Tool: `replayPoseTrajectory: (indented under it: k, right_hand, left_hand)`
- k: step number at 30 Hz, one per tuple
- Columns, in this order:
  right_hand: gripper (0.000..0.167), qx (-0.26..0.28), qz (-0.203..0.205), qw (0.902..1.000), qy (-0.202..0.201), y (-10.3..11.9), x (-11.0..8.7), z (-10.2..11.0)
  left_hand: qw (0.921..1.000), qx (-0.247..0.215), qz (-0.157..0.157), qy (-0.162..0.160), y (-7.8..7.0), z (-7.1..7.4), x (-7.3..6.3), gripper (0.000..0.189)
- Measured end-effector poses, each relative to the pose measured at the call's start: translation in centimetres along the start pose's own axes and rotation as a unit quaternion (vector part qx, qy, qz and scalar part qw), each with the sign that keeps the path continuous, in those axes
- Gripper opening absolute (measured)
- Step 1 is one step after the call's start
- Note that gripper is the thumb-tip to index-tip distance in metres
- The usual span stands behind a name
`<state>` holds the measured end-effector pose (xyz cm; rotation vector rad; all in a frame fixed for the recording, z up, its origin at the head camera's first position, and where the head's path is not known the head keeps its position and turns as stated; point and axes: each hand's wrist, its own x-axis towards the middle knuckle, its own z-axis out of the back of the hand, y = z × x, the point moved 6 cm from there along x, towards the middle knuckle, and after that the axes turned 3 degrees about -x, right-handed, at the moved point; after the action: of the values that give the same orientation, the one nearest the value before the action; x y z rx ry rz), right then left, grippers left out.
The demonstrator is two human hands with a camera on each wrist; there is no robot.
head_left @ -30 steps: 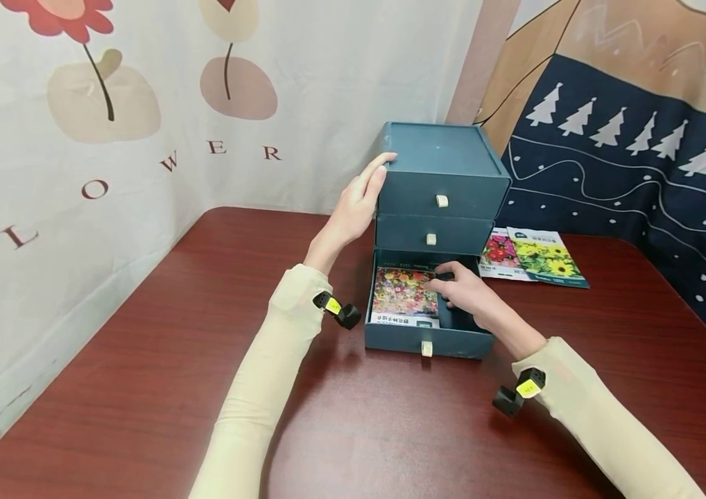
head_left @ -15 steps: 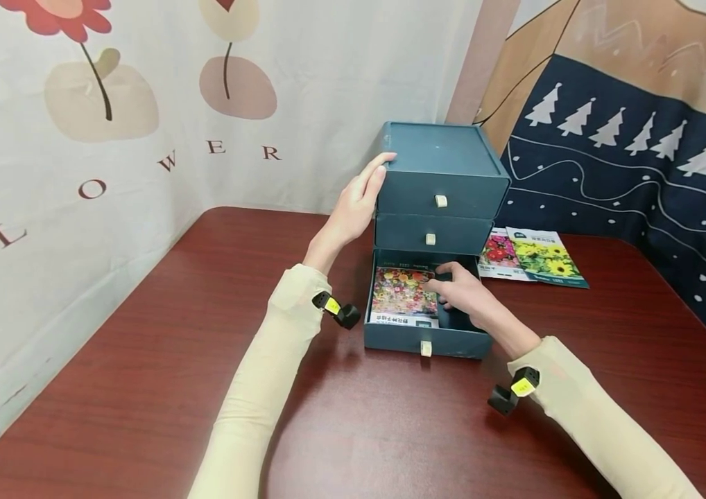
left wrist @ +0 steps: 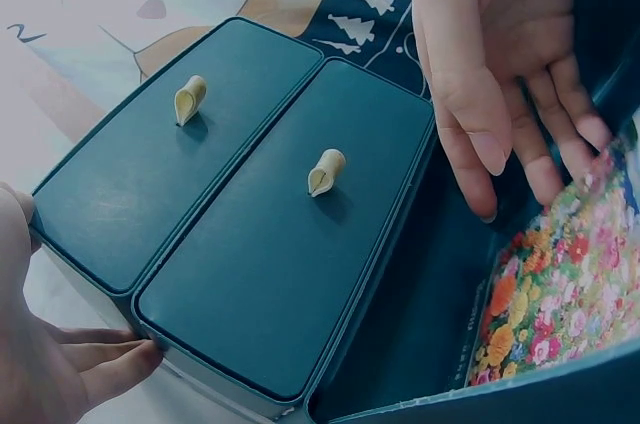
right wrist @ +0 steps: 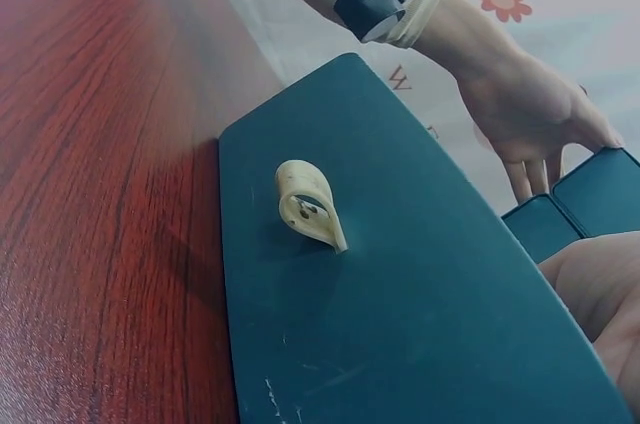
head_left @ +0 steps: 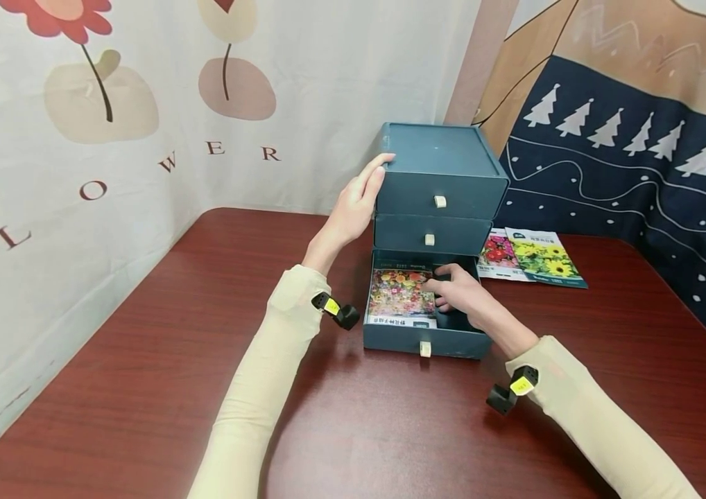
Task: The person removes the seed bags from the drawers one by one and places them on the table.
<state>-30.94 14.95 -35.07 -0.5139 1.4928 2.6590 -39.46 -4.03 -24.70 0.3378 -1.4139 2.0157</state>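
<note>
A dark blue-green drawer cabinet [head_left: 443,194] stands on the table, its bottom drawer [head_left: 459,343] pulled out. At the cabinet's upper left edge rests my left hand [head_left: 351,208], its fingers extended along the side. My right hand [head_left: 468,294] reaches into the bottom drawer with loosely bent fingers. A seed packet [head_left: 399,294] printed with colourful flowers lies flat in that drawer's left part. The right fingertips are at the packet's right edge, as the left wrist view also shows; whether they touch it I cannot tell. Most of the right hand lies outside the right wrist view.
Beside the cabinet, on the right, two more flower packets overlap: a yellow-flowered packet [head_left: 549,260] and a red-and-pink one [head_left: 499,256]. Behind the wooden table [head_left: 234,242] hang a pale printed curtain [head_left: 328,83] and a dark one with white trees [head_left: 634,173].
</note>
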Motion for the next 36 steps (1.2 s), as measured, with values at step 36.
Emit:
replayPoseTrajectory:
  k: [36]
  right_hand:
    - [0.068, 0.004, 0.032, 0.9993, 0.017, -0.24, 0.76, -0.25]
  left_hand:
    - [1.0000, -0.006, 0.002, 0.002, 0.13, 0.01, -0.01, 0.048]
